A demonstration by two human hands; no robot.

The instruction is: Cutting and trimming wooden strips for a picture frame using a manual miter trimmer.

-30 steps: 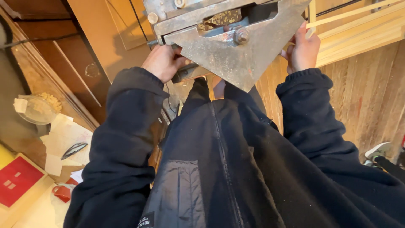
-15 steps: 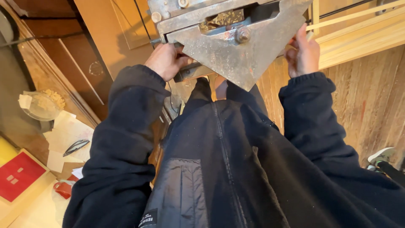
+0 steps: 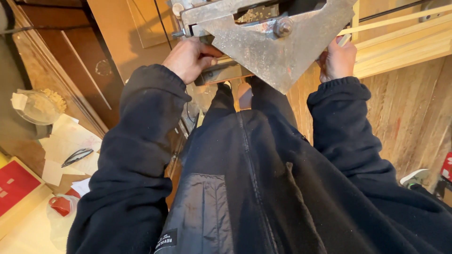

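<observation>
Head view, the only one I have: I look down past a dark jacket [image 3: 263, 188] at a worn metal plate [image 3: 273, 51] with a triangular lower edge and a big bolt [image 3: 284, 27] near its middle. It sits at the top of the picture, in front of the person's chest, above the wooden floor [image 3: 414, 122].

The left hand [image 3: 190, 59] is curled around a bar or handle just under the plate's left side, fingers wrapped on it. The right hand [image 3: 338, 59] is closed at the plate's right corner, where a thin wooden strip [image 3: 400, 21] runs off to the right (whether it pinches the strip or the plate's edge, I cannot tell). The two hands are well apart, one on each side.

My judgement: the step in hand is steadying or setting this metal part against the strips of wood. The next move would call for a firm, even grip on both sides, with the strip kept straight along the plate.

Left of the body, a counter [image 3: 28, 226] carries paper sheets [image 3: 66, 146], a clear bowl [image 3: 35, 106] and a red card [image 3: 14, 186].
</observation>
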